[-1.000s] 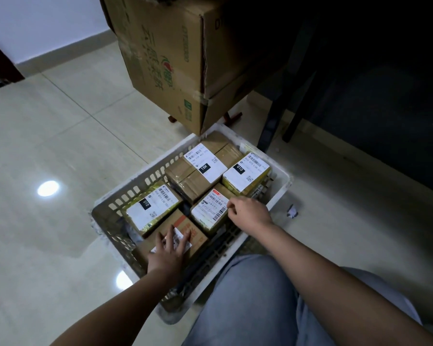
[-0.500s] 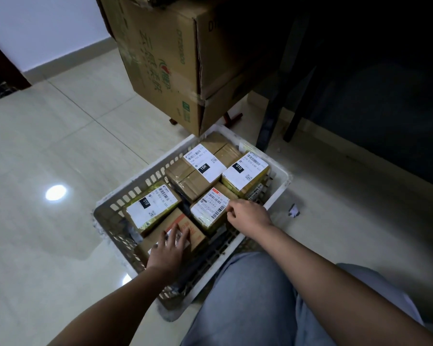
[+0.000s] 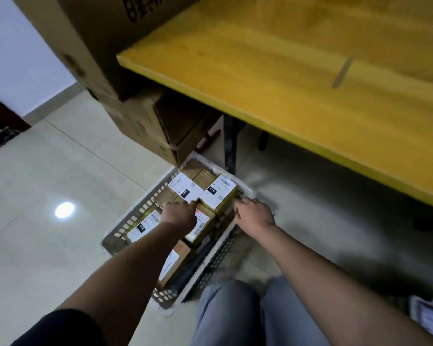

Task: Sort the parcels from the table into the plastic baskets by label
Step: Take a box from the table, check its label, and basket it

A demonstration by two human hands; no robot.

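Observation:
A grey plastic basket (image 3: pixel 133 221) on the floor holds several taped brown parcels with white labels. At its far end lie a parcel marked 15M (image 3: pixel 185 188) and one marked 010 (image 3: pixel 218 193). Another 010 parcel (image 3: pixel 143 224) sits by the left wall, a red-striped-label parcel (image 3: pixel 201 224) lies in the middle, and one more parcel (image 3: pixel 175 263) is nearest me. My left hand (image 3: pixel 178 216) reaches over the middle, its fingertips at the near edge of the 15M parcel and hidden behind the hand. My right hand (image 3: pixel 254 216) curls its fingers against the right side of the far 010 parcel.
A yellow table (image 3: pixel 310 83) overhangs the upper right, with its black leg (image 3: pixel 230 146) just behind the basket. Stacked cardboard boxes (image 3: pixel 140 126) stand behind the basket on the left. Pale floor tiles spread to the left. A corner of another container (image 3: pixel 430 318) shows at lower right.
My view has risen, bringing the table top into sight. My left hand left the nearest parcel and moved forward to the far parcels. My right hand shifted from the red-label parcel to the far 010 parcel.

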